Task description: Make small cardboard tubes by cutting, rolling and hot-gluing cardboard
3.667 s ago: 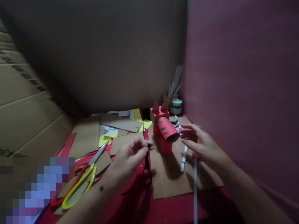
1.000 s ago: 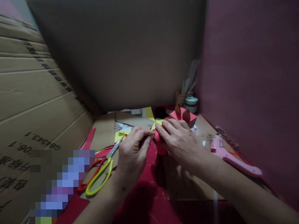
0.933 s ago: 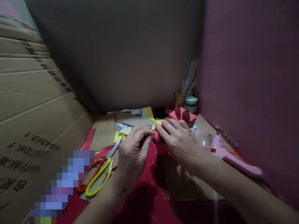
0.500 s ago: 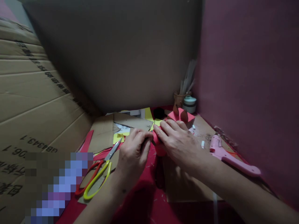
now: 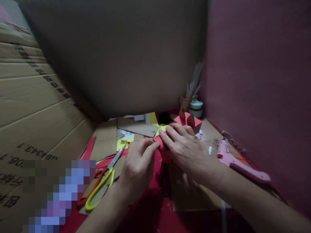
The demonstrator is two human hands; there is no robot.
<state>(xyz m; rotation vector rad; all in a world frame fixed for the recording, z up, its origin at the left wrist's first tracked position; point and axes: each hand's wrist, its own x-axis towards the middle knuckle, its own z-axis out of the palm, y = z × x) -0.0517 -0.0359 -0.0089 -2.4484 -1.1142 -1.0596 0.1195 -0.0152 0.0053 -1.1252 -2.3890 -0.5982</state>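
On the red table (image 5: 167,207), scissors (image 5: 96,188) lie open-handled over cardboard scraps to the left, the left forearm crossing just in front of them. A red strip (image 5: 89,147) and yellow paper (image 5: 121,145) lie beyond. To the right, a pink glue gun (image 5: 243,165) rests near the right forearm, which hides part of a cardboard sheet (image 5: 191,197). At the back stand a basket (image 5: 185,103) of pale sticks (image 5: 193,81) and, just beside it, a light-blue jar (image 5: 196,108). A big carton (image 5: 36,106) walls off the left side.

The tube (image 5: 159,139), red with a smooth surface, is at the middle, mostly hidden by the right hand (image 5: 186,147), whose bent fingers grip it from above. The left hand (image 5: 142,161) touches its left end; whether thumb and finger pinch anything cannot be told. Behind the right hand is a red-topped box (image 5: 178,120) with two brown ears (image 5: 190,121).
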